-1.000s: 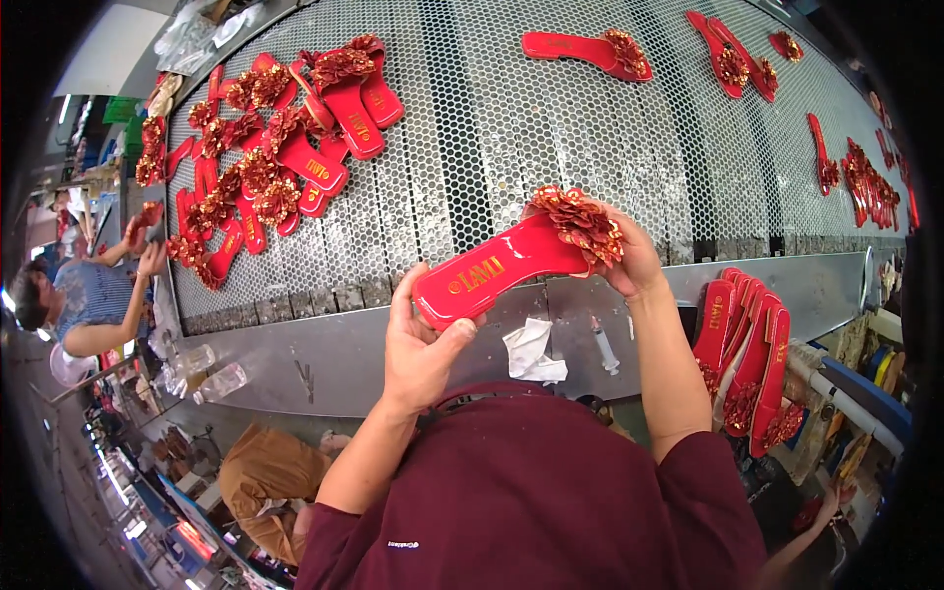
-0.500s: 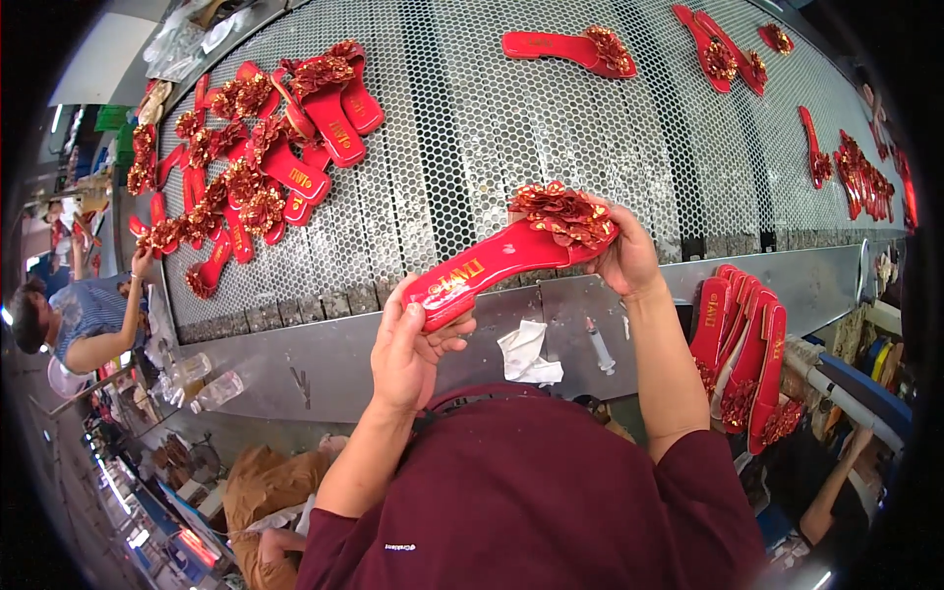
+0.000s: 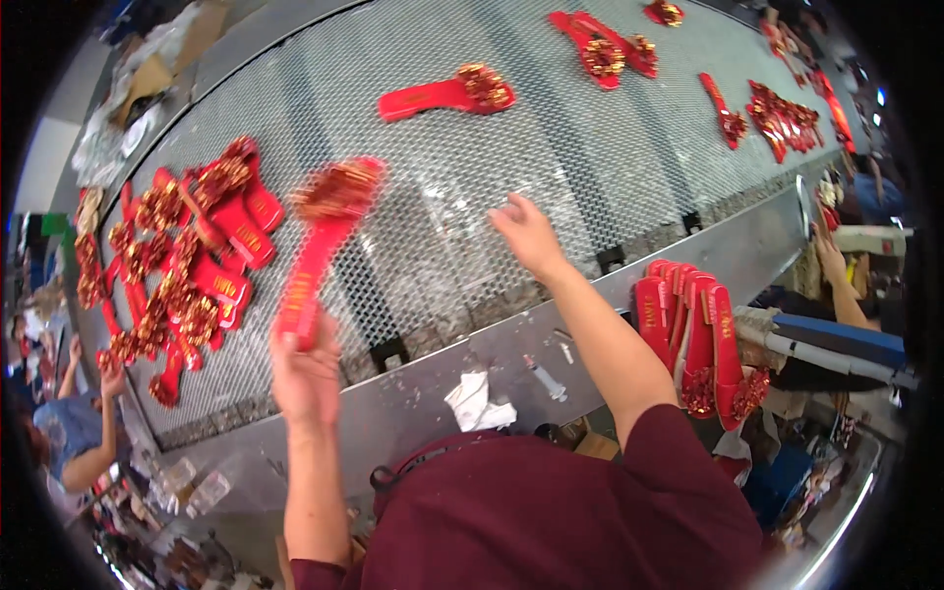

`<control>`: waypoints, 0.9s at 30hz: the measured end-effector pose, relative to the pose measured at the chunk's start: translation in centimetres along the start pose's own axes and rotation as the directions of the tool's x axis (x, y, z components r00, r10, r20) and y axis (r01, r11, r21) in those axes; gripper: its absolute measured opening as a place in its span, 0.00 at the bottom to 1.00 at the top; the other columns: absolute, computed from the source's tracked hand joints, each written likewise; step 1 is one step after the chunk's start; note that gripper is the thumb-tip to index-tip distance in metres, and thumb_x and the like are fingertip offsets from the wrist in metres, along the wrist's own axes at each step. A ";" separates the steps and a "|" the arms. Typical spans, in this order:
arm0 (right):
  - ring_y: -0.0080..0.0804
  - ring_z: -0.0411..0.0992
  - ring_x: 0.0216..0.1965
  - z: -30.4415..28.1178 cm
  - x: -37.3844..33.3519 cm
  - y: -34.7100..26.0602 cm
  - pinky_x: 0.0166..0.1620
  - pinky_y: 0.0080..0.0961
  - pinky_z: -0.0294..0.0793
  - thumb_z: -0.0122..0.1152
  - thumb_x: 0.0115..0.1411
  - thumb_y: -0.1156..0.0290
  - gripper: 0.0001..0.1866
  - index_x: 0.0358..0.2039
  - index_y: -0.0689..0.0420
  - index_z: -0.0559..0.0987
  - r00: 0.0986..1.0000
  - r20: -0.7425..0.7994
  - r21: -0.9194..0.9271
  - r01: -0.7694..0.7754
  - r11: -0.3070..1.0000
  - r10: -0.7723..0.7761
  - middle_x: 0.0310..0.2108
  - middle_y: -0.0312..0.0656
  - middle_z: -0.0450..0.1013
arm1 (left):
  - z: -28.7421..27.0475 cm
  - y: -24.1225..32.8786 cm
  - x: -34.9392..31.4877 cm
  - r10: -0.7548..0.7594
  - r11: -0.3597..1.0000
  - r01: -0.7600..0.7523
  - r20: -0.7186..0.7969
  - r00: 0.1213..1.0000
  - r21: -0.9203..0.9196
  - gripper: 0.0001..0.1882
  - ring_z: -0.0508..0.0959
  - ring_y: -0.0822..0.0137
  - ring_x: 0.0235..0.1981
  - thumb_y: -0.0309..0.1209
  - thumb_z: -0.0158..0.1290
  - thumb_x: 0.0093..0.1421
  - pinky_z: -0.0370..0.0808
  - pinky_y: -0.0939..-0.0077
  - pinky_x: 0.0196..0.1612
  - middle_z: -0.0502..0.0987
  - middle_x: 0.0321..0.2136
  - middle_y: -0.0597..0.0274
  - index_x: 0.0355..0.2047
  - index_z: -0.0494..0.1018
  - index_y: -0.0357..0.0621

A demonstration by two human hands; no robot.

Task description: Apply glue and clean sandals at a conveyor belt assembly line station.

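Note:
My left hand (image 3: pixel 307 379) grips a glossy red slide sandal (image 3: pixel 317 261) by its heel end. The sandal's toe end, with a red and gold flower, points away over the mesh conveyor belt (image 3: pixel 433 265). Motion blurs it slightly. My right hand (image 3: pixel 529 238) hovers above the belt with nothing in it, its fingers partly bent and apart. Beyond the hands a single red sandal (image 3: pixel 425 96) lies on the belt. To the left of the held sandal is a heap of similar flowered sandals (image 3: pixel 234 224).
Several red sandals (image 3: pixel 723 329) stand bunched at the belt's right front side. White cloth (image 3: pixel 479 401) and a syringe (image 3: pixel 546 379) lie on the metal ledge (image 3: pixel 393 418). More sandals (image 3: pixel 782 118) are at the far right. A co-worker (image 3: pixel 84 433) reaches toward the heap.
My right hand has let go of the sandal. My left hand has carried it left and turned its flowered end away from me. The view has shifted to the right.

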State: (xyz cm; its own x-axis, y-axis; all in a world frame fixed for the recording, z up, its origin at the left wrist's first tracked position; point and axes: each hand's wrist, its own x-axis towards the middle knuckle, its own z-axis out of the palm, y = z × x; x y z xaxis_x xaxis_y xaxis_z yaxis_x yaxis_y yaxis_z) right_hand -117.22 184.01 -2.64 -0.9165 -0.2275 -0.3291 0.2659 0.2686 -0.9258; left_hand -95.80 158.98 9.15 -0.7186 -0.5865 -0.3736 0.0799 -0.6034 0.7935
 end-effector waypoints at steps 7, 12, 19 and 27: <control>0.51 0.57 0.61 0.2 11.8 -4.3 0.63 0.39 0.55 0.67 0.48 0.48 0.48 0.61 0.65 0.59 0.923 -0.221 -0.520 0.162 0.838 -0.316 0.60 0.59 0.58 | -0.4 -2.1 5.4 -0.014 0.978 0.075 -0.296 0.955 0.196 0.31 0.73 0.54 0.51 0.42 0.45 0.66 0.73 0.68 0.45 0.66 0.57 0.49 0.63 0.52 0.42; 0.52 0.50 0.64 2.0 18.4 -8.2 0.64 0.42 0.53 0.66 0.48 0.45 0.50 0.62 0.60 0.55 0.919 -0.286 -0.631 0.032 0.775 -0.271 0.61 0.56 0.55 | -4.6 -7.4 3.1 -0.133 0.897 0.256 -0.331 0.934 0.361 0.28 0.75 0.59 0.48 0.38 0.46 0.66 0.72 0.72 0.42 0.69 0.53 0.50 0.62 0.55 0.40; 0.52 0.62 0.56 3.1 18.8 -5.3 0.59 0.41 0.62 0.57 0.51 0.65 0.29 0.54 0.59 0.68 0.881 -0.339 -0.607 0.063 0.792 -0.330 0.51 0.53 0.68 | -4.7 -9.3 1.6 -0.189 0.823 0.305 -0.274 0.943 0.480 0.24 0.76 0.65 0.45 0.37 0.48 0.65 0.72 0.76 0.42 0.72 0.48 0.56 0.58 0.59 0.41; 0.28 0.72 0.47 -0.2 2.0 -0.7 0.50 0.26 0.71 0.52 0.55 0.81 0.23 0.53 0.64 0.67 0.958 0.083 0.327 0.234 0.915 -0.275 0.44 0.42 0.74 | 0.0 -7.4 -1.8 -0.299 0.936 0.255 0.164 0.940 0.243 0.40 0.70 0.54 0.54 0.48 0.51 0.61 0.74 0.62 0.47 0.60 0.61 0.48 0.66 0.46 0.47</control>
State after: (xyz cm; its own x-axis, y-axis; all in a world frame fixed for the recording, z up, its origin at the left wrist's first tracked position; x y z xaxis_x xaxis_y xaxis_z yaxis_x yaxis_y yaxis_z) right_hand -119.33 183.57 -2.58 -0.9263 -0.3691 -0.0762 0.1265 -0.1139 -0.9854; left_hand -95.15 164.50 3.95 -0.8130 -0.2821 -0.5094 -0.2763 -0.5831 0.7639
